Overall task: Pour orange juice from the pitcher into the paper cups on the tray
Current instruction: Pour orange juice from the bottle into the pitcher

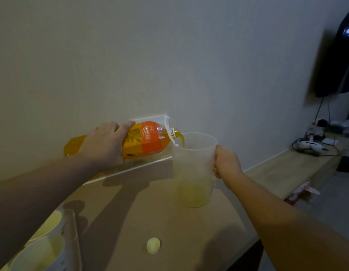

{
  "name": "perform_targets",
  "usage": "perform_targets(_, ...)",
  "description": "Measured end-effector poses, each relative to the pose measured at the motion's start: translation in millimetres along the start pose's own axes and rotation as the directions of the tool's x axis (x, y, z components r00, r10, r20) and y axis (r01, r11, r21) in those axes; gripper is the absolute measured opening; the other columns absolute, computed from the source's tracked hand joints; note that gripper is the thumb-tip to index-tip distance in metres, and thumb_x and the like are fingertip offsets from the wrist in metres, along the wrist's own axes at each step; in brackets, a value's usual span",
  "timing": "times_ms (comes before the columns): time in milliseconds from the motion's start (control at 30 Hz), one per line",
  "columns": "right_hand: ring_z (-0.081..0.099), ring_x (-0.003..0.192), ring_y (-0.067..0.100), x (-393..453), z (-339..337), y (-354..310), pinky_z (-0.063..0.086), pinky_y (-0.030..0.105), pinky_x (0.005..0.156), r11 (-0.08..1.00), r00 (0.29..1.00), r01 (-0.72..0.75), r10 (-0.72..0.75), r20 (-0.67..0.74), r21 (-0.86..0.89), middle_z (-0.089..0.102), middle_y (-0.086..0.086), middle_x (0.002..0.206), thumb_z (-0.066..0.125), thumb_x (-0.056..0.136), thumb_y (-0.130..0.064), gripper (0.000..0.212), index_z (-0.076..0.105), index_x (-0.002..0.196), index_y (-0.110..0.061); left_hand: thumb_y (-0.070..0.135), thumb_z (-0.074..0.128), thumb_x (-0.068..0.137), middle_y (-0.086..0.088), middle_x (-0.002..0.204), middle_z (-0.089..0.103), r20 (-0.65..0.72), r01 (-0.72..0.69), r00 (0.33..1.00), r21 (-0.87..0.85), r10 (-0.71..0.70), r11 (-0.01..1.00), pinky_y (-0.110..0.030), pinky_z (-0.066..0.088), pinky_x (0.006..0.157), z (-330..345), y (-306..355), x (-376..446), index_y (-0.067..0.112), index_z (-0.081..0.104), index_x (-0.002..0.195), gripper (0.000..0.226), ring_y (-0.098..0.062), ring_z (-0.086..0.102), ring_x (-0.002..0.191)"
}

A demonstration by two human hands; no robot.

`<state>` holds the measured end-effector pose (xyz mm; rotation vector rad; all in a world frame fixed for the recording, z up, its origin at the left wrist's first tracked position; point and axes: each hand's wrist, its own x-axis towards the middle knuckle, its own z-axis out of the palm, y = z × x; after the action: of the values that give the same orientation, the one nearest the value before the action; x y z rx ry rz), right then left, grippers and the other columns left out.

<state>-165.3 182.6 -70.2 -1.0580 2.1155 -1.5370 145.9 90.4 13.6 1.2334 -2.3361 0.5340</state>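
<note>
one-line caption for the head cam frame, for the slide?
Left hand tips juice bottle into pitcher held by right hand; paper cups wait on tray.

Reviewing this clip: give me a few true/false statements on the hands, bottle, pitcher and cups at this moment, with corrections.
1. The left hand holds the juice bottle tipped over the pitcher. True.
2. The pitcher is full to the brim. False: juice only covers its bottom part.
3. The right hand has its grip on the pitcher's handle. True.
4. The bottle cap is on the bottle. False: it lies on the table.
5. Juice is going into the paper cups. False: it runs into the pitcher.
</note>
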Motion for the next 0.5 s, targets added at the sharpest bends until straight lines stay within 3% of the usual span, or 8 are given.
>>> perform_targets(133, 0.053, 0.085, 0.033, 1.1, 0.8, 0.7, 0.049, 0.061, 0.089, 1.000, 1.000, -0.003, 0.003, -0.008, 0.002, 0.053, 0.021, 0.090, 0.025, 0.076, -0.043, 0.023, 0.040, 0.069, -0.027, 0.060, 0.081, 0.073, -0.008, 0.126, 0.055, 0.008, -0.008, 1.000, 0.008, 0.007, 1.000, -0.044, 0.047, 0.098, -1.1, -0.1, -0.8, 0.032, 0.020, 0.158, 0.108, -0.029, 0.054, 0.117)
perform_targets(233, 0.051, 0.074, 0.031, 5.4, 1.5, 4.1, 0.046, 0.052, 0.068, 0.991, 0.995, -0.075, 0.082, -0.057, 0.107, 0.053, 0.021, 0.079, 0.040, 0.068, -0.055, 0.034, 0.047, 0.067, -0.021, 0.062, 0.081, 0.072, -0.009, 0.126, 0.055, 0.008, -0.011, 1.000, 0.008, 0.011, 1.000, -0.045, 0.048, 0.098, -2.5, 0.8, -1.1, 0.031, 0.021, 0.158, 0.109, -0.029, 0.055, 0.116)
perform_targets(333, 0.050, 0.068, 0.031, 11.1, 2.6, 8.7, 0.038, 0.044, 0.062, 0.974, 0.989, -0.131, 0.142, -0.046, 0.185, 0.052, 0.020, 0.073, 0.042, 0.060, -0.056, 0.041, 0.050, 0.061, -0.016, 0.061, 0.080, 0.074, -0.008, 0.127, 0.055, 0.007, -0.020, 1.000, 0.021, 0.020, 1.000, -0.044, 0.048, 0.099, -4.7, 0.5, -0.5, 0.032, 0.019, 0.158, 0.108, -0.029, 0.054, 0.117)
perform_targets(433, 0.051, 0.068, 0.031, 9.6, 1.6, 7.9, 0.040, 0.045, 0.061, 0.975, 0.989, -0.133, 0.141, -0.034, 0.178, 0.052, 0.020, 0.074, 0.041, 0.060, -0.057, 0.042, 0.050, 0.063, -0.017, 0.060, 0.079, 0.077, -0.008, 0.129, 0.054, 0.007, -0.026, 1.000, 0.029, 0.026, 0.999, -0.043, 0.047, 0.099, -6.4, 0.4, 1.2, 0.032, 0.018, 0.159, 0.106, -0.028, 0.053, 0.119)
perform_targets(500, 0.052, 0.072, 0.030, 7.6, 1.1, 6.3, 0.046, 0.054, 0.066, 0.987, 0.993, -0.106, 0.112, -0.043, 0.119, 0.054, 0.020, 0.078, 0.039, 0.066, -0.058, 0.039, 0.049, 0.067, -0.020, 0.061, 0.079, 0.076, -0.008, 0.130, 0.054, 0.003, -0.030, 1.000, 0.040, 0.030, 0.999, -0.043, 0.047, 0.099, -7.0, 0.5, 1.5, 0.032, 0.018, 0.159, 0.107, -0.028, 0.053, 0.120)
